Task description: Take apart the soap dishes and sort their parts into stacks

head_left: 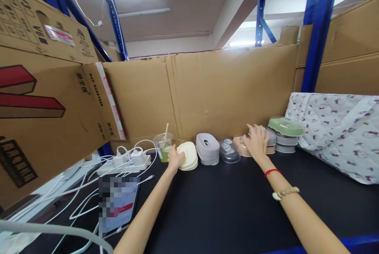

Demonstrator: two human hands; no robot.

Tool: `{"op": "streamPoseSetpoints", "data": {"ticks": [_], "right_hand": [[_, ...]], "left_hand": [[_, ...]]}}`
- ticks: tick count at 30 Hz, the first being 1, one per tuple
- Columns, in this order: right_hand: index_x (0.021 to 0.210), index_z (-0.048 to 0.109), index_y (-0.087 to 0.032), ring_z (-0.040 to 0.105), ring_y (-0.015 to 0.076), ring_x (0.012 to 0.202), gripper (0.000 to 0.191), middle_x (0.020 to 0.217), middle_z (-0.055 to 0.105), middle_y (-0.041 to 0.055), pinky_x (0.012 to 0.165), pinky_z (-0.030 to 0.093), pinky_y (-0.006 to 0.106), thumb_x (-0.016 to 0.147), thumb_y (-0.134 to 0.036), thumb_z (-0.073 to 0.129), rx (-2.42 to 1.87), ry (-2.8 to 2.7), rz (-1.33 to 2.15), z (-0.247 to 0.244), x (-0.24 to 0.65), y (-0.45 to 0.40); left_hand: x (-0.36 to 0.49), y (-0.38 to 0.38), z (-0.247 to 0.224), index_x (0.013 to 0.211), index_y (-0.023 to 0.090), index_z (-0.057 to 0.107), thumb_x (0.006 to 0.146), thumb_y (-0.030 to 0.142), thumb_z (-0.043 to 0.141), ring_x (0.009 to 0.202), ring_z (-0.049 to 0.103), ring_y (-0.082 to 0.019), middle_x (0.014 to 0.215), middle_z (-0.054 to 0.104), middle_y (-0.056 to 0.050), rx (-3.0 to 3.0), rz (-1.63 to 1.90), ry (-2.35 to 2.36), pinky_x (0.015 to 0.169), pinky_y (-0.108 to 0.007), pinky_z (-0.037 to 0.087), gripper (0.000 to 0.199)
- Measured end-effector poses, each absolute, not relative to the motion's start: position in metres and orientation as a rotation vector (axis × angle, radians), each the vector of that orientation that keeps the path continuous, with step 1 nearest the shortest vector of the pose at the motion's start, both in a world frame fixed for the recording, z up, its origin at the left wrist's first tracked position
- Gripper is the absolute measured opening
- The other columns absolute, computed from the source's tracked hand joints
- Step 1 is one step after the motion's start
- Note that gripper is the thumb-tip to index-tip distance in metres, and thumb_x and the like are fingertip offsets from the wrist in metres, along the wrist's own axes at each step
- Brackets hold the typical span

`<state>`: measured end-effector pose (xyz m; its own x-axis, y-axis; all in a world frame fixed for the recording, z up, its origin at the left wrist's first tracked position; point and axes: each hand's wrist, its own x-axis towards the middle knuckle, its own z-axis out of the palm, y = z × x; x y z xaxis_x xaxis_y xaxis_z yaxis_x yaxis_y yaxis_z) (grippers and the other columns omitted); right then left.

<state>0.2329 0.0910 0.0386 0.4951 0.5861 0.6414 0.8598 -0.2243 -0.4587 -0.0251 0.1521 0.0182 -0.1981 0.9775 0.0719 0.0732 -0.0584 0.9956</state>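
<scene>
Along the back of a black table stands a row of small stacks of plastic pieces. My left hand (175, 158) grips the left edge of a stack of cream oval lids (189, 155), its fingers bent at the rim. Beside these are grey-lilac oval pieces (207, 148) with a slot on top, then clear domed lids (229, 152). With fingers spread, my right hand (257, 141) is over the peach pieces (241, 146) and a stack with a clear cover (271, 137); whether it touches them, I cannot tell. A green-rimmed lid (286, 126) tops the rightmost stack.
A cup of green drink with a straw (164, 152) stands close to my left hand. Left of it lie a white power strip (127, 166), tangled cables and a tablet (120, 204). Cardboard (237, 88) walls the back; a patterned quilted cloth (340, 135) lies right.
</scene>
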Motion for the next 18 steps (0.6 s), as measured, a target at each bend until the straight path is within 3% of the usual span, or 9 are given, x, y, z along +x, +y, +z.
{"op": "streamPoseSetpoints", "data": {"ticks": [3,8,12,15,18], "right_hand": [[0.127,0.050,-0.002,0.026,0.0406,0.128,0.056,0.134,0.038,0.0236,0.103,0.020,0.057,0.074,-0.022,0.052,-1.984,-1.019,-0.442,0.030,0.260,0.089],[0.122,0.054,-0.004,0.027,0.0465,0.122,0.053,0.131,0.036,0.0249,0.094,0.031,0.059,0.072,-0.023,0.052,-1.973,-0.979,-0.368,0.015,0.279,0.091],[0.115,0.056,-0.006,0.035,0.0411,0.116,0.046,0.125,0.036,0.0238,0.089,0.039,0.051,0.072,-0.021,0.049,-1.956,-0.990,-0.371,0.014,0.280,0.090],[0.114,0.057,-0.006,0.037,0.0411,0.113,0.045,0.126,0.036,0.0233,0.089,0.039,0.051,0.072,-0.021,0.052,-1.967,-0.981,-0.351,0.016,0.279,0.087],[0.115,0.057,-0.006,0.037,0.0422,0.113,0.045,0.127,0.036,0.0231,0.090,0.037,0.053,0.072,-0.020,0.054,-1.980,-0.963,-0.330,0.017,0.277,0.086]], "left_hand": [[-0.022,0.145,0.015,0.118,0.010,0.054,0.080,0.003,0.050,0.127,0.028,-0.033,0.126,0.042,-0.019,1.416,1.257,1.603,0.108,-0.047,0.016,0.038],[-0.021,0.132,0.012,0.125,0.008,0.052,0.090,0.022,0.052,0.122,0.036,-0.036,0.126,0.040,-0.021,1.691,0.975,1.748,0.103,-0.048,0.026,0.038],[-0.024,0.130,0.008,0.130,0.007,0.049,0.081,0.032,0.069,0.121,0.038,-0.035,0.128,0.039,-0.023,1.871,0.768,1.691,0.105,-0.042,0.025,0.059],[-0.027,0.130,0.006,0.137,0.007,0.041,0.064,0.035,0.083,0.128,0.026,-0.036,0.138,0.027,-0.023,1.998,0.644,1.614,0.106,-0.043,0.023,0.088],[-0.028,0.132,0.006,0.133,0.006,0.047,0.059,0.028,0.085,0.123,0.033,-0.041,0.134,0.033,-0.026,2.118,0.644,1.604,0.103,-0.047,0.028,0.086]]}}
